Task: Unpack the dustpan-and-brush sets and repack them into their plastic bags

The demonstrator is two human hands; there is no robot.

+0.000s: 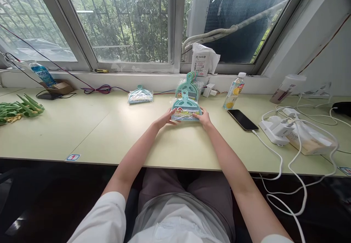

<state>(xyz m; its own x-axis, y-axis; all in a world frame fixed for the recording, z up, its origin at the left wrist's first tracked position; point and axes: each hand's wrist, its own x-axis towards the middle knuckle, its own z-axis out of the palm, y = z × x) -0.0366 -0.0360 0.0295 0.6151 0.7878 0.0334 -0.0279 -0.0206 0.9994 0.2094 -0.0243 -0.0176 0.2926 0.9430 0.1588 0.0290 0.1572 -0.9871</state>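
Observation:
Between my two hands is a small teal dustpan-and-brush set [185,105] in clear plastic wrap with a printed label, its handle pointing away from me. My left hand [165,119] grips its left edge, thumb on the front. On the right side, my right hand [203,119] holds the lower corner with the thumb over the label. Just behind it leans a stack of similar dustpan sets [189,82], partly hidden by the held one. Another wrapped dustpan set [140,94] lies flat to the left, apart from my hands.
A drink bottle [234,91] and a phone [242,120] are to the right, near a power strip [275,129] with tangled white cables. Green vegetables [23,109] lie far left. A blue bottle [43,74] and a white box [202,62] stand at the back by the window.

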